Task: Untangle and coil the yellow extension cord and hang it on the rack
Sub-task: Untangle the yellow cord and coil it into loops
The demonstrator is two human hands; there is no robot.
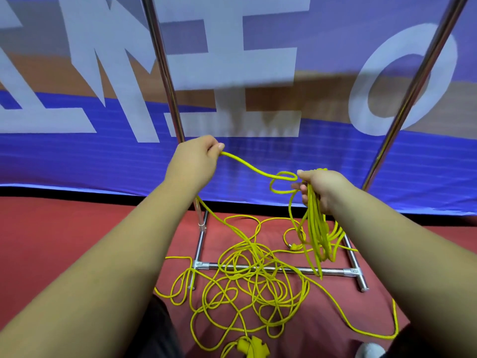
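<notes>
Meanwhile both hands (pixel 197 158) grip the yellow extension cord (pixel 254 280).

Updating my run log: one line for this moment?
left hand: pinches yellow cord; right hand: grips coiled loops; tangle: on floor over rack base; hung: no

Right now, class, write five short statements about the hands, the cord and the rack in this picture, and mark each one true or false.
1. The left hand grips a strand of the yellow extension cord. True.
2. The right hand holds nothing. False: it holds a bundle of hanging cord loops.
3. A strand of cord runs from one hand to the other. True.
4. The whole cord hangs on the shiny metal rack. False: much of it lies tangled on the red floor, across the rack's base bar.
5. The rack lies flat on its side. False: its poles rise upward from the base.
</notes>
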